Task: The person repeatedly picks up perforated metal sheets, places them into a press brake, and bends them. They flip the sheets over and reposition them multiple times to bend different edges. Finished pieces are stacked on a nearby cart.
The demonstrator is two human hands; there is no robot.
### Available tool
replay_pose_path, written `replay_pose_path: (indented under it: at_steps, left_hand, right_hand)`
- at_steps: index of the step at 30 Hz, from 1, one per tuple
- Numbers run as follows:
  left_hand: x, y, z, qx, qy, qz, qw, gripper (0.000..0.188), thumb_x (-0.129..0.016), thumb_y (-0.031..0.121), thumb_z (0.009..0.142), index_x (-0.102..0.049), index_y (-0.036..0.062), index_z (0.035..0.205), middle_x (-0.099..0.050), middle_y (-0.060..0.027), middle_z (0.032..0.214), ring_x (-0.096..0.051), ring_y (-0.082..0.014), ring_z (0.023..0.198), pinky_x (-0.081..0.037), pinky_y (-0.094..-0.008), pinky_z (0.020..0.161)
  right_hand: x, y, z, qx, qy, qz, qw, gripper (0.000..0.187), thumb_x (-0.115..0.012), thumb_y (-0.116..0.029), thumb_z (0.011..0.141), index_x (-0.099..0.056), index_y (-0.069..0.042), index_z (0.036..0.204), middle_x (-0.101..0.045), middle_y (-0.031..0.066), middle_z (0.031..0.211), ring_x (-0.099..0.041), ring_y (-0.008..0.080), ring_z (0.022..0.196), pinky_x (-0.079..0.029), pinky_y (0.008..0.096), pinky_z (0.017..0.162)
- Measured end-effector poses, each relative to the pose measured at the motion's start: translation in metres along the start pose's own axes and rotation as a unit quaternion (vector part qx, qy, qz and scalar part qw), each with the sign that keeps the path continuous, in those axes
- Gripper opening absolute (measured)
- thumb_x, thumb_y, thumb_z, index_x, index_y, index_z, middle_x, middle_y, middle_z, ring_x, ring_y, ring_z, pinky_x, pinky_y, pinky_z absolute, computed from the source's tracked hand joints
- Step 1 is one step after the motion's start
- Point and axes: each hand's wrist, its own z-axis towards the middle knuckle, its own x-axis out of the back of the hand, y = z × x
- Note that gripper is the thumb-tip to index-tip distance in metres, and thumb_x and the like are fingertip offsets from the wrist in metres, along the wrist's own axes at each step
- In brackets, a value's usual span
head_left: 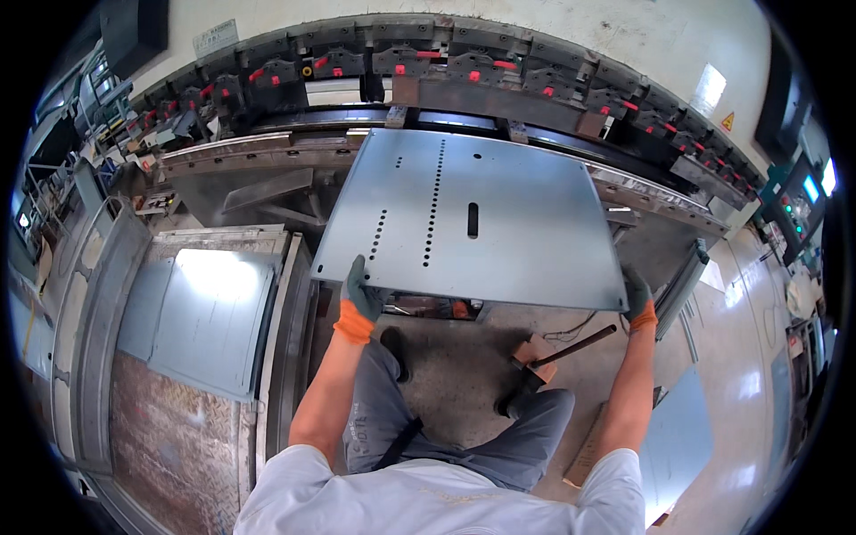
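Observation:
A large flat metal sheet (517, 214) with rows of small round holes and one slot spans the space in front of me. Its far edge reaches the bed of a press brake (294, 147). My left hand (358, 290), in a dark glove with an orange cuff, grips the near edge toward the left corner, thumb on top and fingers hidden beneath. At the near right corner my right hand (637, 296), gloved alike, holds the sheet's side, its fingers partly hidden.
Left of me, a cart (178, 437) carries more flat metal sheets (214, 321). On the floor between my feet and the right side lie a cardboard box (535, 350) and a dark-handled tool (575, 346). A control panel (796, 209) stands at the far right.

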Motion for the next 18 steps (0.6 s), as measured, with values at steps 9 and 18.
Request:
replay_pose_path:
  at_steps: [9, 18]
  left_hand:
    - [-0.025, -0.016, 0.013, 0.049, -0.040, -0.008, 0.998, 0.036, -0.056, 0.024, 0.100, -0.055, 0.0006, 0.128, -0.066, -0.0149, 0.122, -0.068, -0.0312, 0.107, -0.062, -0.0478, 0.087]
    - [-0.035, -0.020, 0.007, 0.043, -0.014, 0.047, 0.998, 0.037, -0.053, 0.025, 0.101, -0.056, -0.0048, 0.123, -0.068, -0.0157, 0.114, -0.070, -0.0276, 0.101, -0.063, -0.0387, 0.084]
  right_hand:
    - [0.009, 0.045, 0.013, 0.162, 0.037, 0.207, 0.964, 0.041, -0.057, -0.027, 0.099, -0.058, -0.001, 0.130, -0.064, 0.0129, 0.127, -0.064, 0.0286, 0.111, -0.056, 0.0419, 0.090]
    - [0.053, 0.059, 0.047, 0.183, 0.142, 0.152, 0.961, 0.034, -0.064, -0.024, 0.094, -0.063, -0.003, 0.120, -0.067, 0.0087, 0.114, -0.063, 0.0265, 0.105, -0.052, 0.0430, 0.095]
